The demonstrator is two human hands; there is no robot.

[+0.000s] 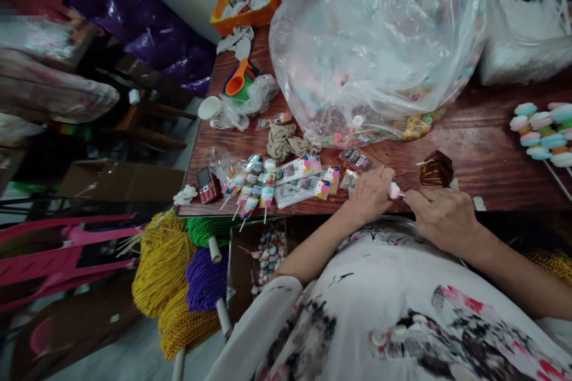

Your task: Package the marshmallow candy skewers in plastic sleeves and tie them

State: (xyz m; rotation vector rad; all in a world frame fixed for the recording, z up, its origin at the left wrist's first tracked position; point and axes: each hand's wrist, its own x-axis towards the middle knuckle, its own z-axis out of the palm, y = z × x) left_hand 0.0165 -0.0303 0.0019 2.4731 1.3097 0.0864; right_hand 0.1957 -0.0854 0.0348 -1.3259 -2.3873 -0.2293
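My left hand (370, 193) is closed round a marshmallow skewer, and one pink-and-white marshmallow (394, 191) pokes out of the fist. My right hand (440, 214) pinches the white stick close to that marshmallow. Both hands are at the table's front edge, just before my body. Beyond the right hand lies a stack of brown shiny wrappers or ties (437, 168). To the left of my left hand are flat printed clear bags (299, 181) and several bagged marshmallow skewers (255, 183). A dark printed packet (358, 159) lies just past the left hand.
A big clear bag of marshmallows (379, 41) fills the table's back. Unwrapped skewers (547, 131) lie at right. A red phone (208, 184), cloth (286, 141) and orange scoop (239, 78) stand left. Below are a carton of skewers (268, 256) and yellow cord (163, 262).
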